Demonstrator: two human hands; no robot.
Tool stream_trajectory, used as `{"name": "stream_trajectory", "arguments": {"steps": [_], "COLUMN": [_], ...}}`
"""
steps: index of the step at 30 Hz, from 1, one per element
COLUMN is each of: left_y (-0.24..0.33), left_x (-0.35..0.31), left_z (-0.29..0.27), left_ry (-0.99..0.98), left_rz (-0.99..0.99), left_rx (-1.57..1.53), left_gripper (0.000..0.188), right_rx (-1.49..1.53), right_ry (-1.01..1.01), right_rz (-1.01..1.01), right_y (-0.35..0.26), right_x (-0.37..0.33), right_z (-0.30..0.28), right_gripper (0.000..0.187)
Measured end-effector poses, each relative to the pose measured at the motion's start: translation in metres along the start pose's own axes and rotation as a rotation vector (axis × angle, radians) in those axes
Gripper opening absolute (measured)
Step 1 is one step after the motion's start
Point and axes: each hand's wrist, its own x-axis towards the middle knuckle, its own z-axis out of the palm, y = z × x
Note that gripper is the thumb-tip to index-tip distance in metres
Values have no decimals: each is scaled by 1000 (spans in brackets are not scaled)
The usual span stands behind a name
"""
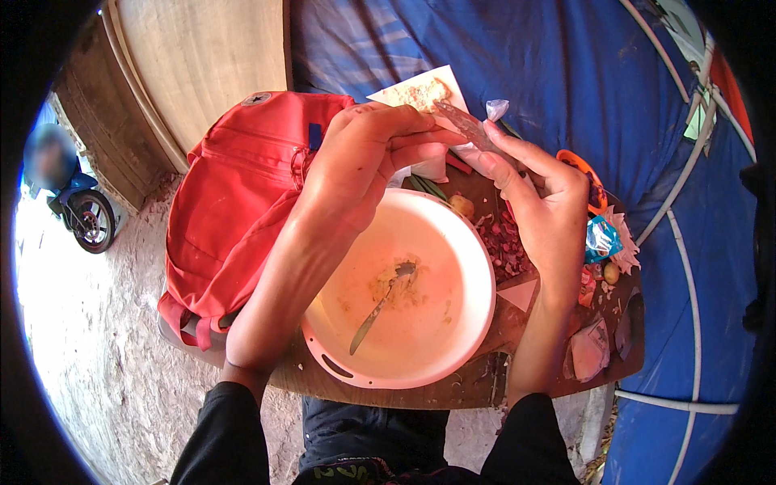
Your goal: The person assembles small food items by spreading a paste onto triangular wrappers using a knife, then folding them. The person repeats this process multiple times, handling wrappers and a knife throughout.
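My right hand (pixel 543 202) grips a knife (pixel 467 128), its dull, stained blade slanting up and left past the fingers. My left hand (pixel 364 149) is raised beside the blade, thumb and fingers drawn together with the fingertips at its edge. Whether anything lies in that pinch is hidden. Below both hands stands a large white plastic basin (pixel 477 323) with side handle holes. A metal spoon (pixel 373 317) rests inside it, amid a little yellowish mash. Beyond the hands lies a white board (pixel 453 89) with pale chopped or grated food on it.
A red backpack (pixel 234 194) sits left of the basin on the brown table (pixel 461 392). On the right are reddish peelings (pixel 505 246), a blue packet (pixel 602 239), an orange-rimmed item (pixel 582 166) and a clear plastic bag (pixel 592 349). A blue tarp (pixel 550 56) hangs behind; a motorbike (pixel 89 214) stands far left.
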Motion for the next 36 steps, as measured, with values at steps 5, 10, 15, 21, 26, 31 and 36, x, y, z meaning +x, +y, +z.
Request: {"name": "stream_trajectory", "arguments": {"steps": [5, 10, 15, 21, 26, 31, 36], "left_y": [-3, -10, -11, -7, -7, -8, -9], "left_x": [1, -3, -6, -7, -6, -2, -3], "left_z": [-2, 11, 17, 14, 10, 5, 9], "left_ry": [-119, -12, 67, 62, 45, -21, -25], "left_rz": [103, 77, 100, 121, 94, 98, 95], "left_rx": [-70, -52, -36, -54, -25, -56, -64], "left_gripper": [22, 17, 16, 18, 18, 20, 21], "right_rx": [34, 41, -26, 16, -37, -46, -10], "right_ry": [-6, 12, 12, 62, 60, 19, -9], "right_rz": [23, 38, 2, -35, -52, -39, 13], "right_y": [-3, -4, -2, 1, -1, -2, -4], "right_x": [1, 0, -1, -2, -3, 0, 0], "right_z": [-4, -5, -2, 6, 4, 1, -2], "right_gripper": [27, 29, 31, 29, 29, 30, 31]}}
